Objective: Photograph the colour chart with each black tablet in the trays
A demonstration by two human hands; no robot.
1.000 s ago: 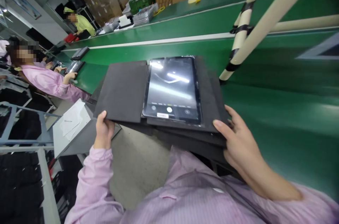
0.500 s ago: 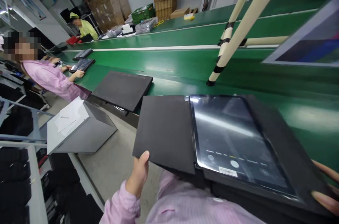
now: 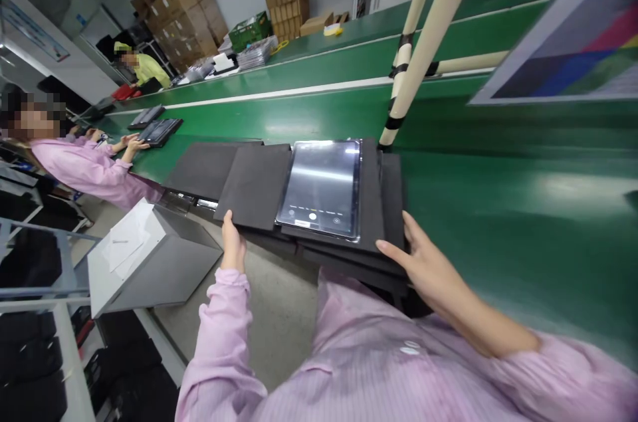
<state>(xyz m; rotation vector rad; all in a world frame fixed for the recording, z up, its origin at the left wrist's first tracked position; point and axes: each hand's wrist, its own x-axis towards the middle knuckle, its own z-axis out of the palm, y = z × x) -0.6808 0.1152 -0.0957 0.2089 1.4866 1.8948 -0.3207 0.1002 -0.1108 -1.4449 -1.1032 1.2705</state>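
Observation:
A stack of black foam trays (image 3: 379, 209) rests at the near edge of the green conveyor belt (image 3: 498, 209). A dark tablet (image 3: 321, 188) with a glossy screen lies in the top tray, beside a flat black foam sheet (image 3: 256, 186). My left hand (image 3: 232, 246) grips the stack's near left edge, thumb on top. My right hand (image 3: 423, 262) clasps the stack's near right corner, fingers wrapped round the edge. Another black foam tray (image 3: 202, 169) lies on the belt just left of the stack.
A cream post with black tape (image 3: 416, 43) slants up from the belt behind the stack. A colour test chart (image 3: 573, 43) hangs at the upper right. A grey box with papers (image 3: 149, 256) stands at my left. A co-worker in pink (image 3: 84, 166) handles tablets further along; cartons (image 3: 179, 3) stand behind.
The stack with the tablet has moved away from my body and leftward, onto the belt edge beside the other foam tray. Both hands stayed on it.

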